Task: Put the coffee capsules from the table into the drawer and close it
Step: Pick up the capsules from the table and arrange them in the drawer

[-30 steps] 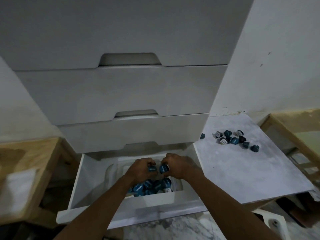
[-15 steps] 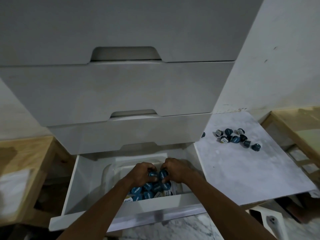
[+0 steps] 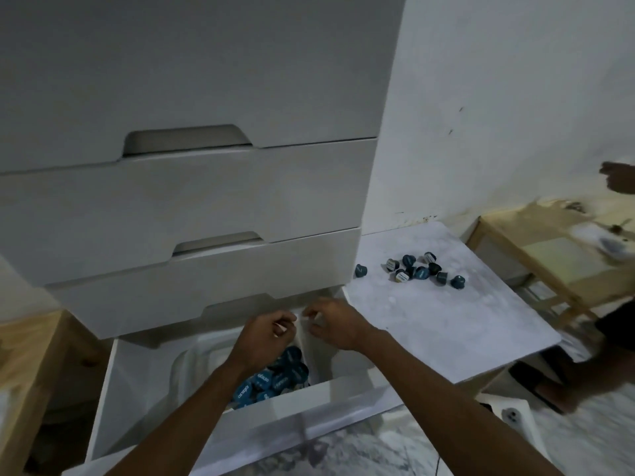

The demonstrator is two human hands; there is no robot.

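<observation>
Head view: both hands, left (image 3: 264, 341) and right (image 3: 335, 324), hover empty with fingers loosely curled above the open drawer (image 3: 309, 403), where blue capsules (image 3: 275, 376) lie. Remaining capsules (image 3: 417, 272) sit on the surface (image 3: 446, 324). Next, in my judgement: reach right, gather them.

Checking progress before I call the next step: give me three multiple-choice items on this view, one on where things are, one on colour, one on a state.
1. Where are the loose capsules still to be moved?
A. On the white table right of the drawers
B. On the floor
C. On the wooden shelf

2. What colour are most capsules in the drawer?
A. Red
B. Blue
C. Gold

3. The bottom drawer is:
A. Shut
B. Removed
C. Pulled open

Answers: 1 A, a cluster lies on the table. 2 B, blue lids show beneath the left hand. 3 C, its inside is exposed under both hands, the right hand included.
</observation>
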